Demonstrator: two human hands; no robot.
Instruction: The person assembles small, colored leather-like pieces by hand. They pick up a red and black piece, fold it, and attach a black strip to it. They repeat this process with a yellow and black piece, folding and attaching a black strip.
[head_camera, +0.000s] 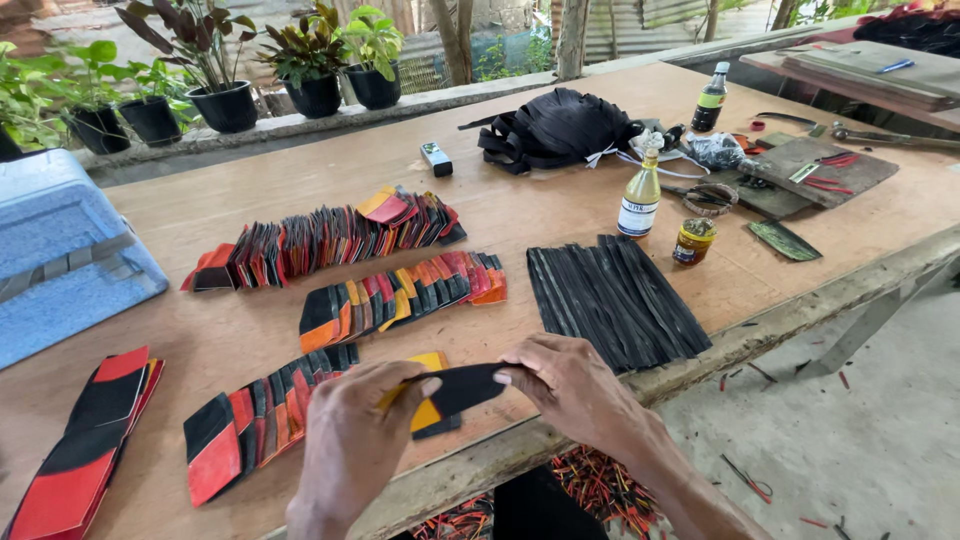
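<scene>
A: Holding a black leather-like piece between both hands above the near edge of the workbench, the person pinches its left end with the left hand and its right end with the right hand. Both grips are clenched on that one piece. The step in hand appears to be folding or shaping it.

B: What lies under it?

A: A yellow and black piece rests on the bench just beneath, beside a fanned row of red and black folded pieces. Two further rows lie toward the middle of the bench. The next move likely calls for a firm, even crease with the edges aligned.

B: And the containers?

A: A clear bottle holding yellowish liquid stands right of centre, just beside a small jar whose contents cannot be told. A dark bottle stands near the far edge. A bundle of black strips lies near the right hand. Black pots on the ledge beyond hold leafy plants; a blue box, lid on, sits at the left edge.
</scene>
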